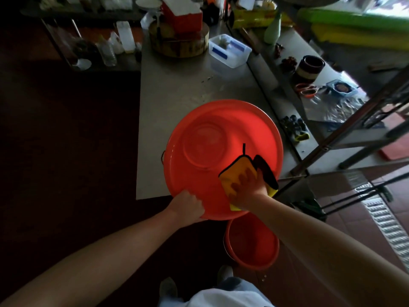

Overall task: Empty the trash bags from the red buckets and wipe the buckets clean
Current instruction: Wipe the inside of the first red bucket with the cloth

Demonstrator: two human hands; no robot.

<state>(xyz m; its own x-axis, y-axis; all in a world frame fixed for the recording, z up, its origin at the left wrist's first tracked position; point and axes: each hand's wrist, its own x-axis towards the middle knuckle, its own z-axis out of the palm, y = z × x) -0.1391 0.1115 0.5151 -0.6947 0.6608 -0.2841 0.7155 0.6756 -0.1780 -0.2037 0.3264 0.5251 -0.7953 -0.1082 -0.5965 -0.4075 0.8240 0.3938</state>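
The far left is deep shadow. A low shelf (93, 52) at the upper left holds bottles too dim to count or identify.

The left hand (188, 207) grips the near rim of a large round red plastic bucket (221, 120), its fingers curled over the edge into the inside. This bucket sits at the front of a grey steel table (177, 89), and its near rim overhangs the table edge towards the person. Its open mouth faces the camera, so the circular base shows inside. Only a short bit of dark wire handle (162, 156) shows, on the bucket's left side.

Inside, on the near right wall, lies a yellow cloth with black trim (234, 173), partly covered by the right hand (247, 185). That hand presses the cloth to the plastic with its fingers spread flat.

Below, on the floor between the forearms, stands a smaller red bucket (252, 244). The big bucket above hides its top edge, and the right forearm crosses its right side. Two grey shoes (168, 286) show at the bottom, one half hidden.

At the back of the table are a round wooden block (179, 45) and a clear plastic tub (230, 50). On the right, a dark bowl (309, 67) stands among small clutter that is hard to make out.

Counted: two red buckets, one cloth, two hands.
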